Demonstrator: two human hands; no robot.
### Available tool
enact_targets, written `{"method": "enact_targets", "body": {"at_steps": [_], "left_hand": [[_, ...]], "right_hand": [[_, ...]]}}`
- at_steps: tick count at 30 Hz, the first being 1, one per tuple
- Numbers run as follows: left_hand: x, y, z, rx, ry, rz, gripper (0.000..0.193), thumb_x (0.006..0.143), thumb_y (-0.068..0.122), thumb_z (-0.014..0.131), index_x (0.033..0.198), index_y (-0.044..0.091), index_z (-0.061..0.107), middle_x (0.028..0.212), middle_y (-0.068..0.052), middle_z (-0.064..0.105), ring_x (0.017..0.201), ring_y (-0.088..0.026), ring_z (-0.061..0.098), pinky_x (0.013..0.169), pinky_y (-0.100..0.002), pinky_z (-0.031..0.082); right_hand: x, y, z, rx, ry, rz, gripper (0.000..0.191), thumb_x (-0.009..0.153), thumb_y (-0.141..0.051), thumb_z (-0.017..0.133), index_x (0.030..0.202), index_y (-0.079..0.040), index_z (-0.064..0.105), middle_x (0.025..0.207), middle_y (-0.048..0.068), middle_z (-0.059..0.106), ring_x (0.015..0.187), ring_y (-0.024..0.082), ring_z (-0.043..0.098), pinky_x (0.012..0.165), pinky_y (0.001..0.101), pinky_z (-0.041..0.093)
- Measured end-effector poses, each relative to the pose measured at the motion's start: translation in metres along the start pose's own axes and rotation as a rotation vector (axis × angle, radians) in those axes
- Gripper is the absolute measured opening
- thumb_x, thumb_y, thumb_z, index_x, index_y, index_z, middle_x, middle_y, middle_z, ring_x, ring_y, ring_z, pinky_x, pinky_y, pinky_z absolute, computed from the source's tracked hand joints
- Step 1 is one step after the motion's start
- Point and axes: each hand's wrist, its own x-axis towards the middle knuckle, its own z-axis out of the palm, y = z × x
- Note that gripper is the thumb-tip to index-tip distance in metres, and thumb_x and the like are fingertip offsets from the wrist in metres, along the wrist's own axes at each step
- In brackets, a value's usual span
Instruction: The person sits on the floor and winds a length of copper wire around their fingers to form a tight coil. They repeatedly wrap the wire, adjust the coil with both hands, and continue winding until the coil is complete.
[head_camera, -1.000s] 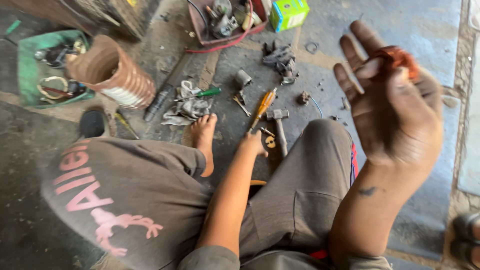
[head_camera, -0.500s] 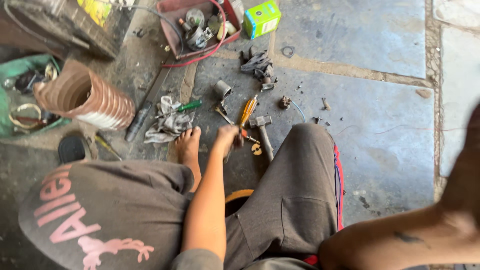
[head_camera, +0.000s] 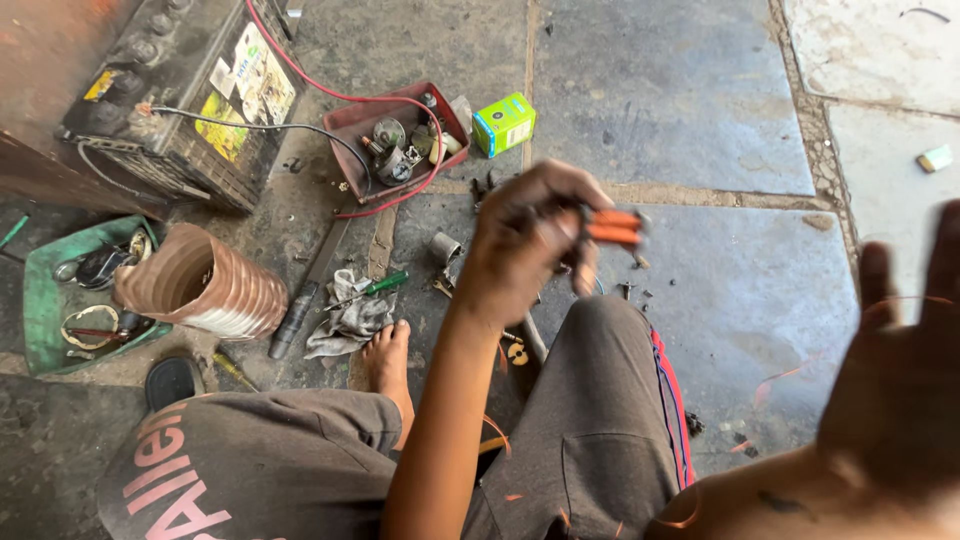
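Since the earlier frame, the left hand has risen from the floor and now grips the orange-handled pliers, fingers closed around the handles, above the right knee. The right hand has returned to view at the near right, fingers spread, holding nothing visible; it is blurred. On the floor to the left lie a copper coil, a rag and a green-handled screwdriver. A red tray and green box sit farther away.
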Motion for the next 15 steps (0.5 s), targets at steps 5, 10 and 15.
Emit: {"method": "enact_targets", "body": {"at_steps": [5, 10, 15], "left_hand": [[-0.004, 0.031, 0.034, 0.117, -0.203, 0.092, 0.01, 0.107, 0.011, 0.059, 0.114, 0.005, 0.064, 0.09, -0.007, 0.066, 0.065, -0.009, 0.065, 0.058, -0.023, 0.056], [-0.016, 0.058, 0.048, 0.177, -0.292, 0.083, 0.011, 0.106, 0.009, 0.063, 0.116, 0.008, 0.068, 0.099, -0.003, 0.065, 0.077, -0.008, 0.064, 0.065, -0.022, 0.059], [-0.023, 0.078, 0.057, 0.369, -0.376, 0.143, 0.01, 0.108, 0.007, 0.067, 0.117, 0.009, 0.071, 0.099, -0.003, 0.062, 0.086, -0.011, 0.059, 0.072, -0.026, 0.05]], "right_hand": [[-0.002, -0.017, 0.03, 0.134, -0.181, 0.088, 0.047, 0.108, -0.033, 0.077, 0.141, -0.007, 0.056, 0.157, 0.015, 0.047, 0.146, 0.034, 0.046, 0.125, 0.0589, 0.031], [-0.019, -0.033, 0.053, 0.031, -0.261, -0.007, 0.032, 0.095, -0.008, 0.085, 0.116, 0.007, 0.066, 0.136, 0.034, 0.061, 0.132, 0.037, 0.064, 0.116, 0.0535, 0.052], [-0.03, -0.036, 0.06, -0.029, -0.212, -0.012, 0.026, 0.095, 0.004, 0.084, 0.115, 0.009, 0.068, 0.125, 0.034, 0.067, 0.112, 0.034, 0.072, 0.104, 0.0445, 0.059]]}}
